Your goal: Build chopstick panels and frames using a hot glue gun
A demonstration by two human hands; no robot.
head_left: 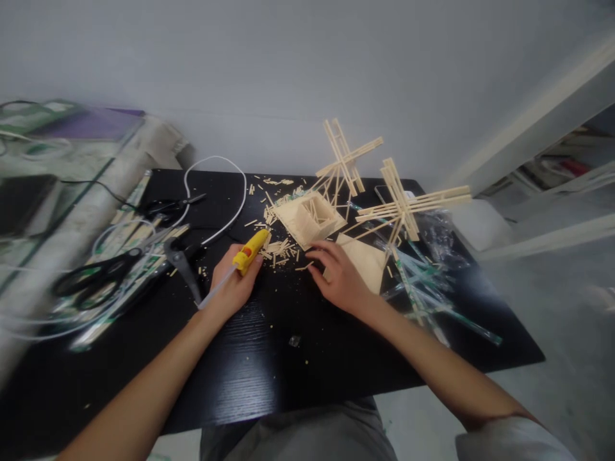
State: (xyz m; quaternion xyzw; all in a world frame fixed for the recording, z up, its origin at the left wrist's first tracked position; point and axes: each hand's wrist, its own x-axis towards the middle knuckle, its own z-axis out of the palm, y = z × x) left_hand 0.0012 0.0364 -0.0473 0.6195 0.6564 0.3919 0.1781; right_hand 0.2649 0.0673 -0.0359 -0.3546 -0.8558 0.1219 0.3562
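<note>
My left hand (235,282) is closed around a yellow hot glue gun (252,250), with a pale glue stick (217,286) poking out of its rear. My right hand (339,275) pinches a short wooden stick (304,266) between thumb and fingertips, just above the black table. Right in front of that hand stands a small wooden house-like model (314,221) on a square wooden base. Short cut sticks (281,251) lie heaped between the glue gun and the model. A second flat wooden board (362,259) is partly covered by my right hand.
Two windmill-like crosses of sticks (341,157) (402,203) rise behind and to the right. Black scissors (103,275), a white cable (216,157) and bundled sticks lie left. Clear plastic wrappers (432,288) cover the right side of the black table (250,378). A wall stands behind.
</note>
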